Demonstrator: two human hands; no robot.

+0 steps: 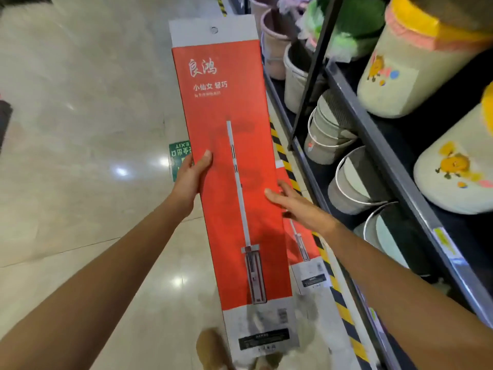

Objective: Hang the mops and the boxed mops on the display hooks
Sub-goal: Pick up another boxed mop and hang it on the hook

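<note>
I hold a long red boxed mop (226, 108) out in front of me, its grey top tab with a round hang hole (214, 30) pointing away. My left hand (190, 180) grips its left edge, thumb on the red front. My right hand (294, 201) holds the right edge, thumb on the front and fingers behind. A second red boxed mop (306, 252) lies on the floor below, mostly covered by the one I hold. No display hook is in view.
A dark metal shelf unit (373, 134) runs along the right, with buckets (328, 140) on the low shelf and large lidded containers (416, 65) above. Yellow-black hazard tape (282, 153) lines its base. Glossy tile floor (93, 116) spreads to the left, with a green exit sticker (177, 156).
</note>
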